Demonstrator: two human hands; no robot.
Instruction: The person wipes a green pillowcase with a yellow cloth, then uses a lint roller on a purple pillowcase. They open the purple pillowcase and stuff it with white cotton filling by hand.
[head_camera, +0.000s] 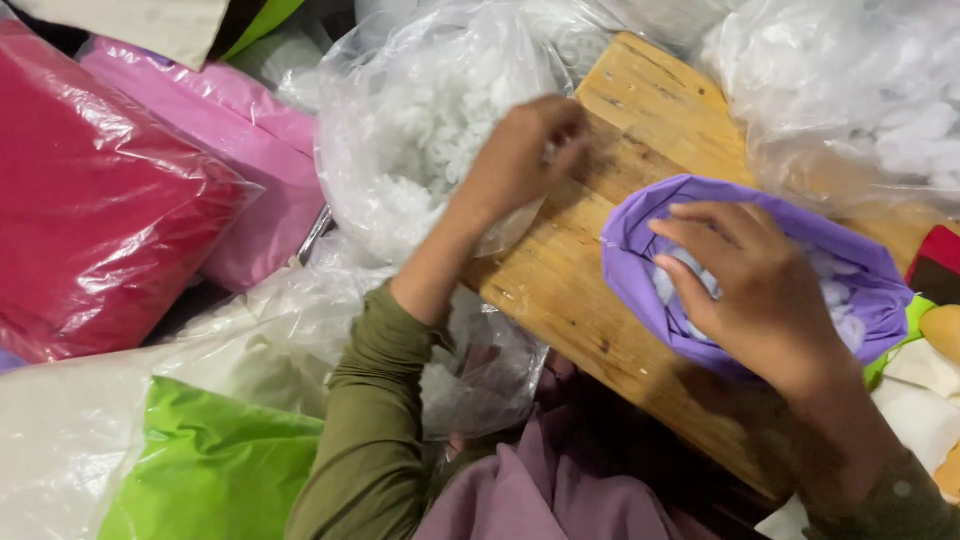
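My left hand (525, 150) reaches into a clear plastic bag (400, 80) of white fluffy stuffing (430, 130), its fingers curled around a small tuft. On a wooden board (570, 270) lies a purple fabric cover (640, 250), its mouth held wide. My right hand (755, 285) rests in that mouth with its fingers spread over the white stuffing (665, 285) inside.
A red cushion (90, 200) and a pink one (230, 150) in plastic wrap lie at the left. A green wrapped cushion (210, 470) is at the bottom left. Another clear bag of stuffing (850, 90) sits at the top right. Mauve cloth (540, 490) covers my lap.
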